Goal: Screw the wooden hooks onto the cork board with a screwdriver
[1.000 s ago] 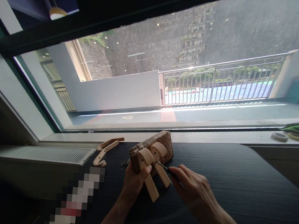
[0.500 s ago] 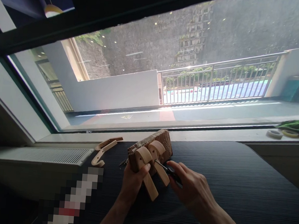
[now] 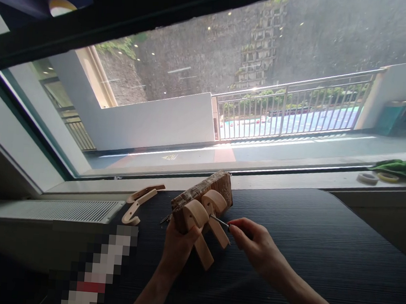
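Note:
My left hand [image 3: 178, 246] is wrapped round the near end of a rough wooden block [image 3: 203, 194] that stands tilted on a dark ribbed mat [image 3: 321, 255]. Two pale wooden hooks [image 3: 197, 224] are fixed to the block's face. My right hand [image 3: 255, 245] pinches a thin screwdriver [image 3: 218, 220], its metal tip against the hook nearer the middle. Several small dark screws [image 3: 166, 220] lie on the mat just left of the block.
Two loose wooden hooks [image 3: 139, 203] lie at the mat's far left corner. A white vent grille [image 3: 51, 208] runs along the sill at left. Tape rolls [image 3: 367, 178] and a green cloth [image 3: 402, 167] rest on the sill at far right. A large window fills the back.
My right hand has drawn its fingers in tighter round the screwdriver and shifted slightly left and up. The block and my left hand stay in place; the view has drifted a little.

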Demonstrator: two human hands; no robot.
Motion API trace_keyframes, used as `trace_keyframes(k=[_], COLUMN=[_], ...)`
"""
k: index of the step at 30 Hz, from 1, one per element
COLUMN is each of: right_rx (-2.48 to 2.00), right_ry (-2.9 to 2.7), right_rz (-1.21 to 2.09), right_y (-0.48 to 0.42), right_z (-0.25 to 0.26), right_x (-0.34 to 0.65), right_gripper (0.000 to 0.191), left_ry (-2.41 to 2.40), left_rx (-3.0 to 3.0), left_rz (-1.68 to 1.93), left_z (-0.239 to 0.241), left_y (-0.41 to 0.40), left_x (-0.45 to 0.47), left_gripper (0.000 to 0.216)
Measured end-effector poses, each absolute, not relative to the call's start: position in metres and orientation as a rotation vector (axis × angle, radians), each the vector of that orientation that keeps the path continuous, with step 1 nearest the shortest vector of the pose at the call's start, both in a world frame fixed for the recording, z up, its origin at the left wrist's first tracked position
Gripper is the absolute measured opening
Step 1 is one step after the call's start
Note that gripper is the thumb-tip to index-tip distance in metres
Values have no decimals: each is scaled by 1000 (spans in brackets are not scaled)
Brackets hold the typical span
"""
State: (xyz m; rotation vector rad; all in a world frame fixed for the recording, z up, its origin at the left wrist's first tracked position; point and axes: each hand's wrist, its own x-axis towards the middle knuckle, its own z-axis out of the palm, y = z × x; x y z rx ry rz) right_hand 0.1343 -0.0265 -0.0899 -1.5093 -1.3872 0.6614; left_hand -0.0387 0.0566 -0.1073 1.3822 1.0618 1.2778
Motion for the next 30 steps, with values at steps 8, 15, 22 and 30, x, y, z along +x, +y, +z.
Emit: trace_keyframes(k=[8, 15, 22, 30], right_rx=[-1582, -1449, -1476, -1411], right_ry=[-1887, -1397, -1436, -1378], right_rz=[-115, 712, 759, 756], right_y=[-32, -27, -28, -26], right_z=[-101, -94, -79, -94], right_x=[131, 134, 152, 137], right_gripper=[25, 27, 27, 23], left_ry=[1083, 1078, 944, 799], left_rx=[1353, 1463, 1227, 866], left_rz=[1260, 1277, 1209, 1168], left_z=[-112, -115, -111, -106], left_y=[53, 54, 56, 59], left_x=[-30, -34, -37, -46], left_gripper=[36, 35, 38, 38])
